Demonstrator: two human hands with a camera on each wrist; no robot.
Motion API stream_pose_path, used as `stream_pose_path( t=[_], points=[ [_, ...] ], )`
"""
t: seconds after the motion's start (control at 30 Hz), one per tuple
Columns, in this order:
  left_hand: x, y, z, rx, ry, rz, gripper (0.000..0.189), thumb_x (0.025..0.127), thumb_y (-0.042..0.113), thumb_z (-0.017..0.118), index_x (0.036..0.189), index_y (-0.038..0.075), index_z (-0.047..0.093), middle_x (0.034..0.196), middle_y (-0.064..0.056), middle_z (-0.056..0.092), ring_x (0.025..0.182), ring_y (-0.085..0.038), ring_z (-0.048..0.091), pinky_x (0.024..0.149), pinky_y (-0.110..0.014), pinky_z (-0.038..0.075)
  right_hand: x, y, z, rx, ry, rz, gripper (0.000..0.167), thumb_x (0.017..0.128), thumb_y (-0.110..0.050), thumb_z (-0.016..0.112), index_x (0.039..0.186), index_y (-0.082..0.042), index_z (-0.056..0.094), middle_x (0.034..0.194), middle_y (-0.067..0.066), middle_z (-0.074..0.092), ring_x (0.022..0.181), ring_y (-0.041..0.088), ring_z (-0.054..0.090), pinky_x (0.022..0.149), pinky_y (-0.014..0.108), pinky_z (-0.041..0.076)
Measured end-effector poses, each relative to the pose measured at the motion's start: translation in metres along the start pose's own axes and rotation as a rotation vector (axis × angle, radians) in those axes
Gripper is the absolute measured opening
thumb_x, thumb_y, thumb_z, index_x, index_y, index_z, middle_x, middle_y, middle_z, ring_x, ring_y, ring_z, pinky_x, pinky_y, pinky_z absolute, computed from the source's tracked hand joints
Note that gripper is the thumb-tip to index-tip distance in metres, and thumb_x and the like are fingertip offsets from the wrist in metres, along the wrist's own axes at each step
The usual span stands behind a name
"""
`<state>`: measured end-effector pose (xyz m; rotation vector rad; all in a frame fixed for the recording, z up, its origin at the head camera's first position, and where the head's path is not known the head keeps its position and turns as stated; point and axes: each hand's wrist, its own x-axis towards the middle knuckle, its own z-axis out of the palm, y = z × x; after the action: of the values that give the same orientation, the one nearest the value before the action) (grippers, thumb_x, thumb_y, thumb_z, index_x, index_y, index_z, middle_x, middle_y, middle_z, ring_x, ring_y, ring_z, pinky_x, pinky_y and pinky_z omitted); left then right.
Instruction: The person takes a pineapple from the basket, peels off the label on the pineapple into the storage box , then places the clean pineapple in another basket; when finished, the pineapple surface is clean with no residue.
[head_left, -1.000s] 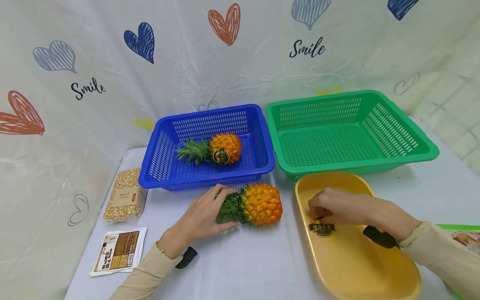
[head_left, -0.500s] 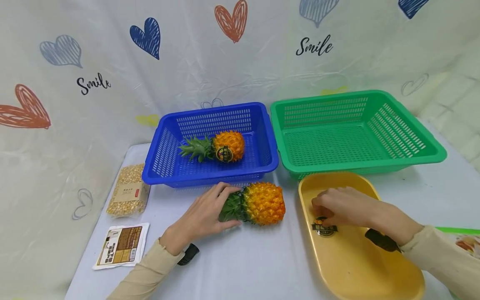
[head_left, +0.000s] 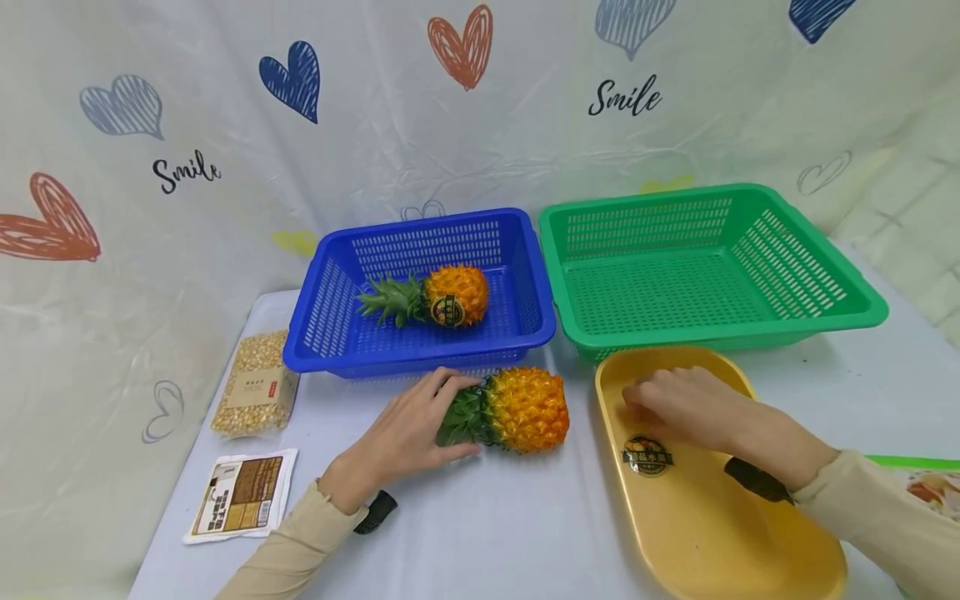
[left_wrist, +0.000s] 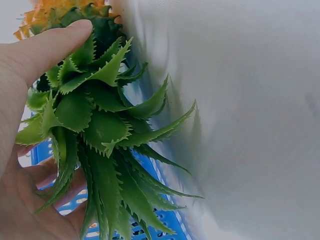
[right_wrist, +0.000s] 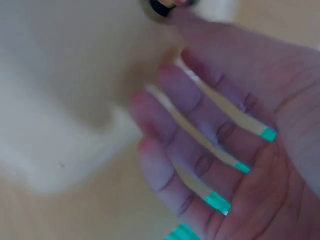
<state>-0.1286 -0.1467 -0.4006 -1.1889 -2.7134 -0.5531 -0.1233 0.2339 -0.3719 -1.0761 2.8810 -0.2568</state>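
A pineapple with a spiky green crown lies on its side on the white cloth. My left hand holds it by the crown, thumb on the near side and fingers on the far side. In the left wrist view the thumb lies at the base of the leaves. Inside the yellow tub a black and gold round sticker shows near the left wall. My right hand hovers just beyond the sticker, its relaxed fingers holding nothing in the right wrist view.
A blue basket behind the left hand holds another pineapple bearing a similar sticker. To its right stands a green basket. A bag of yellow kernels and a flat white-edged packet lie at left.
My right thumb and fingertips have come away from the sticker, which now shows whole. The left hand and the pineapple stay as they were; the head view shifted slightly.
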Motion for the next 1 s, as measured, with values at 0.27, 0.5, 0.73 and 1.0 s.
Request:
stream_pose_path(
  t=[0.27,0.5,0.73,1.0],
  points=[
    [-0.001,0.002,-0.001,0.001,0.007,0.007,0.083,0.082,0.042,0.091,0.147,0.009,0.052,0.126,-0.009,0.058,0.102,-0.023,0.063,0.076,-0.038,0.057,0.003,-0.022,-0.034,-0.028,0.078,0.001,0.023,0.083,-0.014,0.088,0.090,-0.023,0.068,0.087,-0.013,0.063,0.067,0.006,0.055,0.055,0.029,0.047],
    [-0.001,0.005,0.000,0.017,0.017,0.017,0.084,0.081,0.042,0.092,0.147,0.009,0.051,0.126,-0.010,0.058,0.102,-0.023,0.063,0.079,-0.039,0.058,0.014,-0.054,-0.056,0.147,0.117,-0.085,0.029,0.092,-0.018,0.083,0.118,-0.019,0.070,0.114,-0.006,0.062,0.091,0.014,0.061,0.072,0.032,0.056],
    [-0.003,0.004,0.002,0.021,0.024,0.017,0.084,0.081,0.043,0.092,0.146,0.009,0.051,0.126,-0.009,0.059,0.103,-0.023,0.063,0.080,-0.040,0.058,0.037,-0.068,-0.052,0.231,0.100,-0.196,0.051,0.091,-0.024,0.085,0.134,-0.012,0.061,0.132,0.000,0.056,0.112,0.020,0.060,0.089,0.040,0.058],
    [-0.003,0.004,0.003,0.040,0.041,0.036,0.082,0.080,0.042,0.092,0.143,0.008,0.052,0.125,-0.010,0.059,0.104,-0.024,0.064,0.082,-0.040,0.059,0.055,-0.073,-0.041,0.246,0.035,-0.258,0.071,0.085,-0.028,0.091,0.144,-0.010,0.054,0.137,0.005,0.053,0.126,0.027,0.056,0.102,0.049,0.053]
  ],
)
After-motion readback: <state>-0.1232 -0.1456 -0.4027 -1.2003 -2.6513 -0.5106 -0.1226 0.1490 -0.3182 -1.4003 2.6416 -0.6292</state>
